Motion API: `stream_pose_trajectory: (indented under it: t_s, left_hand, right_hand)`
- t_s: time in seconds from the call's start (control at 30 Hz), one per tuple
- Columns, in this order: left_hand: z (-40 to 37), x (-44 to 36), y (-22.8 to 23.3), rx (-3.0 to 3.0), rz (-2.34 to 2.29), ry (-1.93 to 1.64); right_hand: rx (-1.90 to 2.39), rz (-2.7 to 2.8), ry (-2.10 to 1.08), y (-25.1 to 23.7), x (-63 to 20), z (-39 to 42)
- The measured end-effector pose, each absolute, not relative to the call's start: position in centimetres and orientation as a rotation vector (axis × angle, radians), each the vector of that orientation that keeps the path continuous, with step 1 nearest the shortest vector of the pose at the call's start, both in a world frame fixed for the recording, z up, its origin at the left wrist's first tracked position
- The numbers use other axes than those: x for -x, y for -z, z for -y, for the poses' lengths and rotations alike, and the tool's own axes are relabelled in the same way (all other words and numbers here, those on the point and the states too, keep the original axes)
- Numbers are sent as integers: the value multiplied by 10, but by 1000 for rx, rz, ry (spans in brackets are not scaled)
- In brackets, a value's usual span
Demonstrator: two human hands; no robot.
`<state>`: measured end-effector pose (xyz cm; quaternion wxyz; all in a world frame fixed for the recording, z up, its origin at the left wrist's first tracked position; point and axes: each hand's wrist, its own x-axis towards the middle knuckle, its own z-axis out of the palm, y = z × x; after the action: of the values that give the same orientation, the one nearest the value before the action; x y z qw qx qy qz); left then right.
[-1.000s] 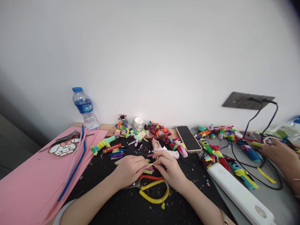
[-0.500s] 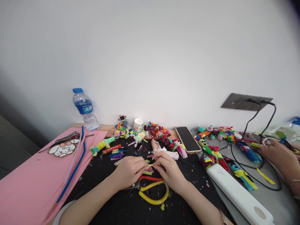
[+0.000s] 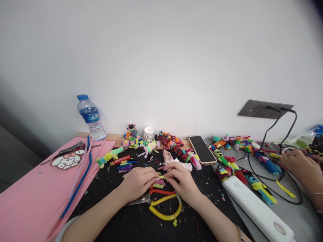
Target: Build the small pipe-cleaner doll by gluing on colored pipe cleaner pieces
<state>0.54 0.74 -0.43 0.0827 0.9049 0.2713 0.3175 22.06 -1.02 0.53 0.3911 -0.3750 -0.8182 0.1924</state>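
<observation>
Two hands, left hand [image 3: 138,183] and right hand [image 3: 183,183], grip one small yellow-green piece [image 3: 161,177].

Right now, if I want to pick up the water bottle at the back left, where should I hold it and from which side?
Take the water bottle around its middle, at the blue label, coming from the front right. It stands upright near the wall, behind the pink paper, so that side looks free. A side grip around the round body seems steadier than one on the small cap.

Arms: 2 bare forearms, no sleeves
Left wrist [image 3: 66,229]: pale, whitish bangle
Right wrist [image 3: 241,232]: thin silver bracelet
</observation>
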Motion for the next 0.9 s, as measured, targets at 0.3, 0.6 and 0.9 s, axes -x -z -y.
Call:
stream_pose_trajectory:
  t_s: [0.3, 0.6, 0.9]
  left_hand:
    - [-9, -5, 5, -2645, -809, -929]
    - [-7, -7, 5, -2653, -802, -950]
    - [-4, -9, 2, -2633, -817, -931]
  right_hand:
    - [969, 2058, -490, -10, -221, 12]
    - [955, 2060, -517, -5, -220, 12]
    - [968, 2074, -518, -5, -220, 13]
